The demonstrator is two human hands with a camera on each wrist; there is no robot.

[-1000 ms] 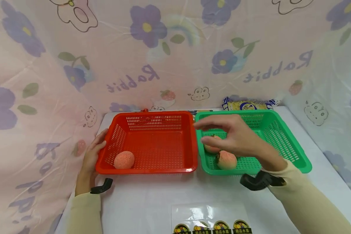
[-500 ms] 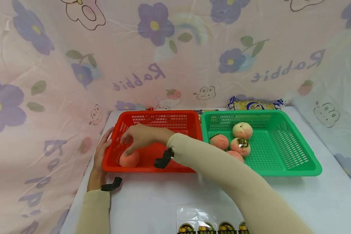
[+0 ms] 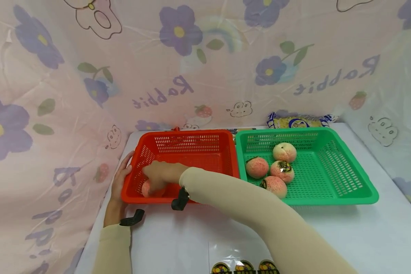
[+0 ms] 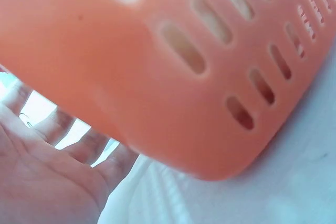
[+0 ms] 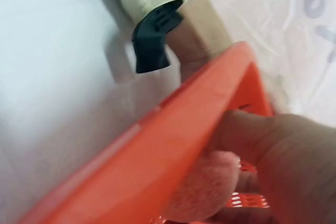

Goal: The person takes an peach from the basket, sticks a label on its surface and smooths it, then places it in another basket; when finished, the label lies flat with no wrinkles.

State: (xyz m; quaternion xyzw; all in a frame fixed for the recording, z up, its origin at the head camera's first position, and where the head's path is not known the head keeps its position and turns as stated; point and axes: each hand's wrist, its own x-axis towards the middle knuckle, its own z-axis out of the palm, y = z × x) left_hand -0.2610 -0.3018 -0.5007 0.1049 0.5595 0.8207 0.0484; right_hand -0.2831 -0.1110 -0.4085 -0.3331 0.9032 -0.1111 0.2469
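Note:
In the head view my right hand (image 3: 161, 174) reaches down into the left front corner of the red basket (image 3: 191, 199). Its fingers and thumb hold a pink peach (image 3: 146, 188), which they partly cover. The right wrist view shows the same peach (image 5: 207, 187) between thumb and fingers, just inside the basket wall (image 5: 157, 145). My left hand (image 3: 119, 182) rests against the outside of the basket's left end. Seen from the left wrist, that hand (image 4: 47, 166) has its fingers extended along the slotted red wall (image 4: 131, 77).
To the right stands a green basket (image 3: 328, 201) with several peaches (image 3: 257, 167) in its left half. A yellow and blue packet (image 3: 298, 121) lies behind it. A clear sheet of round fruit stickers (image 3: 244, 266) is at the table's front. Printed cloth (image 3: 212, 76) walls the back.
My right hand has swung from above the green basket leftward into the red one, lowering onto the peach and gripping it. The left hand stays at the red basket's side.

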